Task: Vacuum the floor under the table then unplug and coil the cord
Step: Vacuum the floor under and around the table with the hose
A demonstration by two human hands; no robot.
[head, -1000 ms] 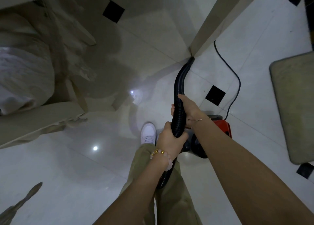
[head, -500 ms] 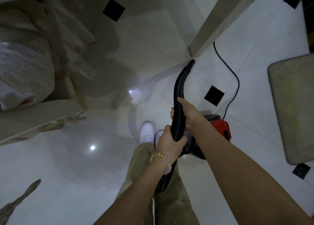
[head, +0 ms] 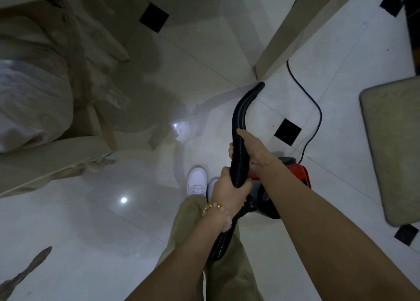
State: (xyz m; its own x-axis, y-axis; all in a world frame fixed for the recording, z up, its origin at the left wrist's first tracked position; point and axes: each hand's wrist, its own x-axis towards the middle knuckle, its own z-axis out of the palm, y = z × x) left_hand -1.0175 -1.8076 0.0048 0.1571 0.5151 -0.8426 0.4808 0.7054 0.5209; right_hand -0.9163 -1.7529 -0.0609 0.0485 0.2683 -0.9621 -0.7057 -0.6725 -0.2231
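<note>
Both of my hands grip a black ribbed vacuum hose [head: 240, 109]. My left hand [head: 229, 190], with a bead bracelet, holds it lower down; my right hand [head: 253, 150] holds it higher up. The hose tip [head: 261, 85] points at the white tiled floor just short of the foot of a beige table leg [head: 293, 37]. The red and black vacuum body [head: 295, 173] sits on the floor behind my right forearm, partly hidden. A black power cord [head: 316, 109] curves from the vacuum past the table leg.
A beige mat [head: 393, 146] lies on the floor at right. Carved beige furniture and a white cushion [head: 29, 100] fill the left side. My white shoes [head: 197, 182] stand on glossy tiles with black inserts [head: 287, 132].
The hose tip has drawn back slightly from the table leg's foot, toward me. Both hands keep the same grip on the hose.
</note>
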